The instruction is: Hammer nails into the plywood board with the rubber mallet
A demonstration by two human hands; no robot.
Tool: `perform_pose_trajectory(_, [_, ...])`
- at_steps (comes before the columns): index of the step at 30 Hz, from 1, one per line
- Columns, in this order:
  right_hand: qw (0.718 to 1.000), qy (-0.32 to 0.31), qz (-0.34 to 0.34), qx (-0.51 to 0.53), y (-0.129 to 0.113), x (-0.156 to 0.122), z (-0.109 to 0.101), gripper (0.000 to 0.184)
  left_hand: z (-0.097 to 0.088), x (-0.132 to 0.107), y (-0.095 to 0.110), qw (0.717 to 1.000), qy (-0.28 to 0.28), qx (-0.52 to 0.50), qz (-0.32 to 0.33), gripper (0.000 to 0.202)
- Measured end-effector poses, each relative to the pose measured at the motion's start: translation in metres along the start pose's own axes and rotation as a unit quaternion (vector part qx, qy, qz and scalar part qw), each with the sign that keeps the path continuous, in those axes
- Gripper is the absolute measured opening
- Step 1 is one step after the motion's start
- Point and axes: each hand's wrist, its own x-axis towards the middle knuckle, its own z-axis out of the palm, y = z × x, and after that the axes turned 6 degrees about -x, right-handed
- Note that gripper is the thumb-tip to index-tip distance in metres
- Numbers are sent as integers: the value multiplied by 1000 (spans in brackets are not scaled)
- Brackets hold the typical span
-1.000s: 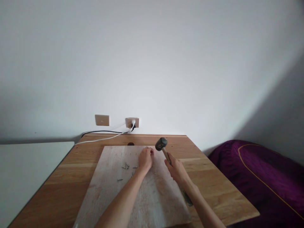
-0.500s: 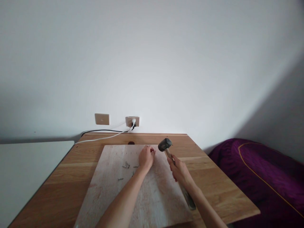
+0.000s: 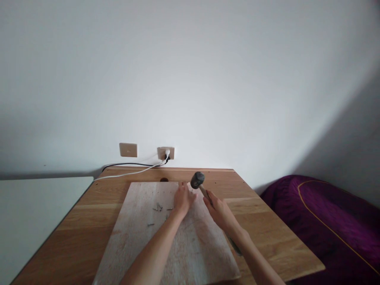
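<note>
My right hand (image 3: 218,209) is wrapped round the wooden handle of a hammer (image 3: 197,180). Its dark, blunt head hangs raised over the far right part of a pale, worn wooden board (image 3: 118,237). On that board, near the far edge, my left hand (image 3: 183,198) rests with its fingers stretched forward and the thumb out to the right. By the thumb tip stands a tiny thin upright piece (image 3: 192,191), perhaps a nail, just below the hammer head. Left of my left wrist lie several small metal nails or screws (image 3: 158,207), some partly hidden by my forearm.
Beneath the board is a brown wooden table (image 3: 276,233). A white surface (image 3: 38,221) adjoins it on the left, and a purple cloth-covered thing (image 3: 323,221) is on the right. Behind, cords (image 3: 127,174) run to a wall socket (image 3: 166,153) beside a blank plate (image 3: 128,150).
My left hand has gone from curled, pinching fingers to fingers laid forward on the board. The hammer has moved left, its head now closer to the left hand.
</note>
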Motion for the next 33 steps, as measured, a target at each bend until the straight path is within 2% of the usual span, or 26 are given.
perform_pose_trajectory(3, [999, -24, 25, 22, 5, -3, 8, 39, 2, -1, -5, 1000, 0, -5, 21, 42])
perform_pose_trajectory(6, [989, 22, 78, 123, 10, -6, 10, 48, 2, 0, -8, 1000, -7, 4, 13, 21])
perform_pose_trajectory(8, [967, 44, 105, 228, 13, -6, 9, 51, 3, 1, -8, 1000, -14, 3, 12, 10])
perform_pose_trajectory(11, [918, -19, 162, 362, 17, -4, 5, 52, 3, 3, -7, 1000, -11, -8, 12, 8])
perform_pose_trajectory(13, [904, -64, 179, 384, 18, -2, 3, 52, 3, 4, -6, 1000, -4, -13, 6, 8])
perform_pose_trajectory(16, [914, -61, 159, 369, 14, 2, 1, 54, 2, 4, -4, 1000, -9, -11, -7, 9])
perform_pose_trajectory(22, [930, -1, 98, 355, -6, 14, -7, 52, -3, 1, 2, 999, -36, 21, -14, 18])
perform_pose_trajectory(24, [940, -14, 85, 330, -8, 17, -6, 48, -2, 1, 3, 999, -22, 29, -12, 18])
perform_pose_trajectory(28, [961, -100, 95, 239, -6, 17, 4, 44, 0, 0, 2, 1000, 6, 3, -21, 35])
perform_pose_trajectory(30, [966, -97, 97, 220, -3, 16, 10, 44, -1, 1, 1, 1000, -5, -17, -20, 37])
perform_pose_trajectory(33, [968, -54, 94, 226, 0, 14, 14, 46, -2, 1, -2, 999, -23, -33, -21, 38])
